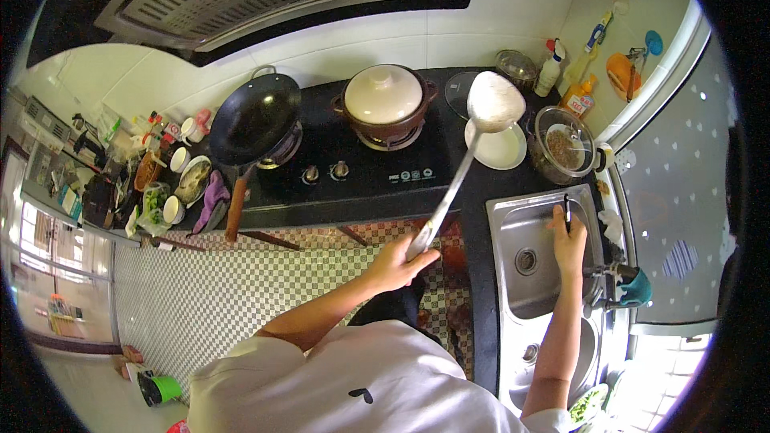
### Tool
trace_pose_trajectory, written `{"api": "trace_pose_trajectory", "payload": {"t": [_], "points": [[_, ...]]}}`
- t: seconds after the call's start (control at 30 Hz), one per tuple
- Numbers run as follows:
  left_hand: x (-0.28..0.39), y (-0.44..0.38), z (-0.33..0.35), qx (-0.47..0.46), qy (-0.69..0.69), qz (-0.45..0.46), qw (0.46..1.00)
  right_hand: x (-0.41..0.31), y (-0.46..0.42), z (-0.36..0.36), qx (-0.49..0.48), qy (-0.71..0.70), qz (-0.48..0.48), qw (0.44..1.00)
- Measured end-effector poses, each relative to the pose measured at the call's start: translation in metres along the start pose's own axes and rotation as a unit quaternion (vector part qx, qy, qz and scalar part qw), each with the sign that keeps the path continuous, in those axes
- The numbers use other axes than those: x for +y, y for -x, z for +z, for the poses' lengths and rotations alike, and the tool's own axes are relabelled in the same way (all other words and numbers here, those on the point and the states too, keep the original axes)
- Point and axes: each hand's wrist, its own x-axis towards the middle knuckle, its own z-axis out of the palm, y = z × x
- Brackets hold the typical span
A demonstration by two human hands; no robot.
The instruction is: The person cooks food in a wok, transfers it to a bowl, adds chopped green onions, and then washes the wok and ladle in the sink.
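Observation:
My left hand (pixel 397 264) grips the handle of a metal wok spatula (pixel 451 198), its broad blade raised up and to the right. The blade hangs above a white bowl (pixel 502 153) on the black counter and partly hides it. Over the stainless-steel sink basin (pixel 520 297), my right hand (pixel 569 240) is closed around a slim black item (pixel 566 210); most of it is hidden by the fingers, so its kind is unclear. A lidded clay pot (pixel 385 96) sits on the right burner. On the left burner rests a black wok (pixel 255 117), its wooden handle (pixel 237 210) pointing towards me.
A glass pot (pixel 562 147) with brown contents stands beyond the sink, near a spray bottle (pixel 550 69) and an orange bottle (pixel 579 96). A faucet (pixel 607 294) lines the sink's right side. Bowls, a purple cloth (pixel 215 198) and bagged greens (pixel 155 207) crowd the left counter.

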Motion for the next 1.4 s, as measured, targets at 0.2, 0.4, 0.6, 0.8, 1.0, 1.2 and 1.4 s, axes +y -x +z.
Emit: {"api": "trace_pose_trajectory", "payload": {"t": [0.2, 0.4, 0.6, 0.8, 1.0, 1.2, 1.4], "points": [[-0.012, 0.083, -0.048, 0.08, 0.106, -0.057, 0.99, -0.022, 0.052, 0.016, 0.036, -0.086, -0.088, 0.992], [-0.052, 0.127, -0.158, 0.253, 0.113, -0.08, 0.958, -0.068, 0.086, 0.052, 0.059, -0.155, -0.115, 0.979], [-0.074, 0.114, -0.285, 0.301, 0.105, -0.165, 0.933, -0.108, 0.122, 0.108, 0.02, -0.343, -0.024, 0.939], [-0.129, 0.11, -0.365, 0.263, 0.119, -0.211, 0.934, -0.138, 0.136, 0.166, 0.087, -0.416, 0.022, 0.905], [-0.152, 0.101, -0.393, 0.211, 0.114, -0.233, 0.943, -0.102, 0.124, 0.185, 0.128, -0.34, -0.048, 0.93], [-0.157, 0.079, -0.402, 0.208, 0.117, -0.243, 0.94, -0.066, 0.062, 0.188, 0.231, 0.04, -0.181, 0.955], [-0.165, 0.064, -0.408, 0.292, 0.148, -0.228, 0.917, -0.008, -0.057, 0.197, -0.057, -0.094, -0.006, 0.994]]}}
